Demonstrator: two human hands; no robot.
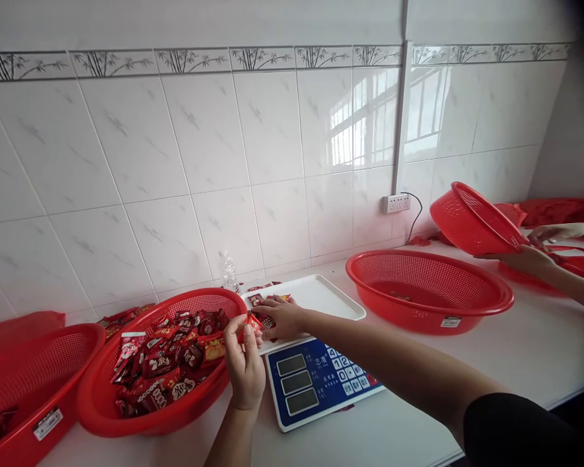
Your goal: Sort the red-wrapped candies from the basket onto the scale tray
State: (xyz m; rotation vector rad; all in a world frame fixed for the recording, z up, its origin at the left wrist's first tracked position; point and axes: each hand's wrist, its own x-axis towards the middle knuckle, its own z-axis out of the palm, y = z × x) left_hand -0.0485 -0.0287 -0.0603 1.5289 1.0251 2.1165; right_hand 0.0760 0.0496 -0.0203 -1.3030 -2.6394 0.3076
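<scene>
My left hand (pixel 246 370) is closed, its thumb and fingers around a small red-orange snack packet (pixel 254 320) beside the near left corner of the white scale tray (pixel 328 295). Palm down over that tray's left end, my right hand (pixel 286 318) has its fingers and thumb curled around dark red snack packets (pixel 267 320). More packets show just behind its fingers. The blue digital scale (pixel 316 383) sits below my hands, its displays blank. To the left, a red plastic basket (pixel 156 421) holds many wrapped snack packets (pixel 163 360).
Another red basket (pixel 85 344) stands at far left with some packets. Right of the scale is a large red basket (pixel 418 318). Beyond it, another person's hands (pixel 525 259) hold a tilted red basket (pixel 472 224). A clear plastic bottle (pixel 229 272) stands by the tiled wall.
</scene>
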